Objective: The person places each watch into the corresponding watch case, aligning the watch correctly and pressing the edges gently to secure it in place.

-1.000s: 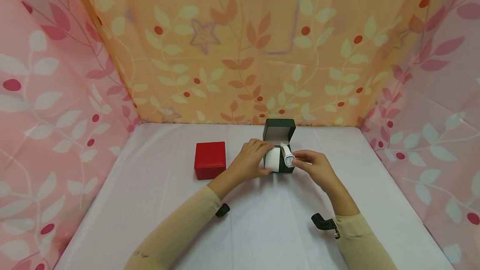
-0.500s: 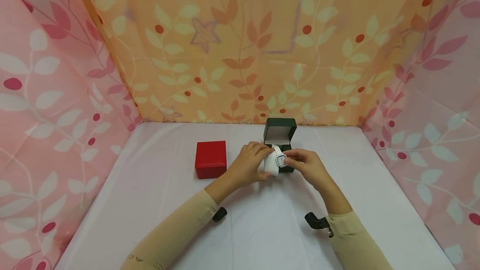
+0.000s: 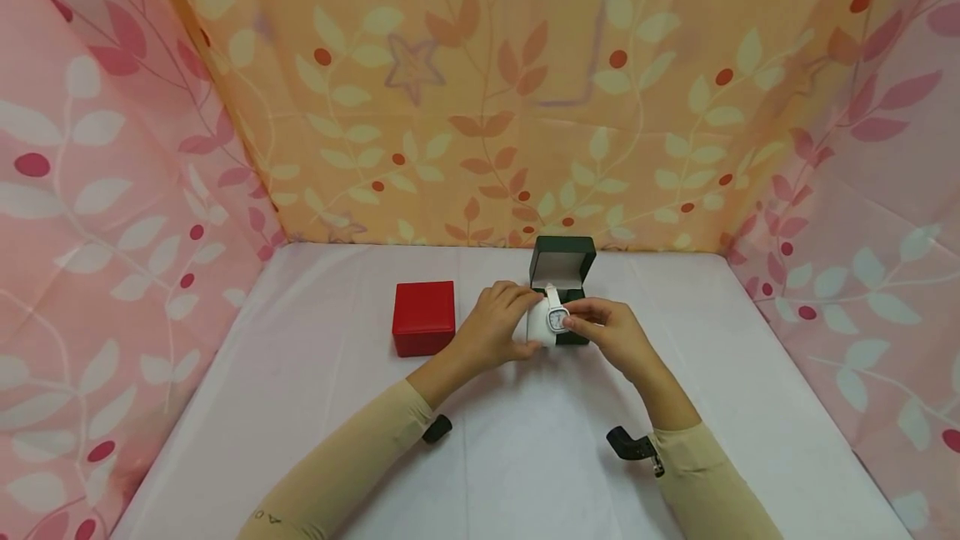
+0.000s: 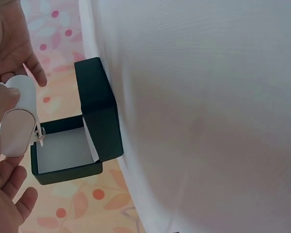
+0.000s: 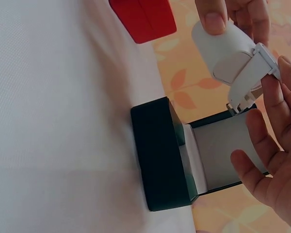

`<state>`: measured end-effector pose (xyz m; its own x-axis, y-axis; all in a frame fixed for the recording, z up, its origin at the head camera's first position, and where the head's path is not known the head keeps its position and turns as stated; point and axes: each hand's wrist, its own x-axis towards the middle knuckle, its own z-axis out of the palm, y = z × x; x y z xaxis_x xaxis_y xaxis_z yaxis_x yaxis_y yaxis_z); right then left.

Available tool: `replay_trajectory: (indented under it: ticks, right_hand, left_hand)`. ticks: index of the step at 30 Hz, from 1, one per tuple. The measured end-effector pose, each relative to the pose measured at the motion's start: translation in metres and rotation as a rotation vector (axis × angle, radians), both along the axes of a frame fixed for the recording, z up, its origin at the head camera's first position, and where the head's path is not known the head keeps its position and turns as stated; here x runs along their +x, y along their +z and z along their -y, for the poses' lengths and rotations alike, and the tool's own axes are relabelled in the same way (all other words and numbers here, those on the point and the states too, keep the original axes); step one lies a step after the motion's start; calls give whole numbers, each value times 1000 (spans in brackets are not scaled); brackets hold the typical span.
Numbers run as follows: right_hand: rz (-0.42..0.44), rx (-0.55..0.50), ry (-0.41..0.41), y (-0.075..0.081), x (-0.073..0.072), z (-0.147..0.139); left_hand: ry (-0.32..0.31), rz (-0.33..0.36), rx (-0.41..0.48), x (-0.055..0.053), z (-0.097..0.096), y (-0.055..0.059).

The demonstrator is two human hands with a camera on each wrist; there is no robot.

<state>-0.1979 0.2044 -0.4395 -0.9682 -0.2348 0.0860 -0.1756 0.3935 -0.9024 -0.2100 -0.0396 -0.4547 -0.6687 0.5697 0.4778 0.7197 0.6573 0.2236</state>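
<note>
A plain white watch cushion (image 5: 220, 48) is gripped between the thumb and fingers of my left hand (image 3: 497, 323), above the front of the dark green watch box (image 3: 562, 263). My right hand (image 3: 618, 336) pinches a white wristwatch (image 3: 557, 319) by the case, its square dial facing up in the head view. The strap (image 5: 250, 77) curves down past the cushion's right end, and its metal buckle (image 5: 240, 104) hangs beside that end. The box lid stands raised, showing a pale lining.
Left of the hands, a closed red box (image 3: 423, 317) sits on the white tablecloth (image 3: 330, 315). Floral cloth (image 3: 480, 90) rises behind the table and along both sides. A black wrist-camera mount (image 3: 633, 444) juts from the right sleeve.
My right hand has carried the watch leftward from the box's right side to the cushion's right end. The left hand keeps its grip on the cushion, shifting only slightly.
</note>
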Motion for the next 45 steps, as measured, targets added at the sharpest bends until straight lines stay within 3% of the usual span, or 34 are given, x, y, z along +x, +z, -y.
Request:
replay_trajectory:
  ticks: [9,13,18,28,45]
  right_hand:
    - [-154,85,-70,-9,-1,4]
    - [-210,76,-96,-9,1,7]
    - [-291,93,-66,-11,1,8]
    - [-474,142,70,-18,-2,2]
    - [-583,95,95,-23,-5,10]
  left_hand:
    - [12,18,58,-3,3,-9]
    - [13,39,94,-4,3,-11]
    - [7,74,154,-3,4,-10]
    - [9,85,227,-3,7,-11]
    - [19,47,267,-3,12,-10]
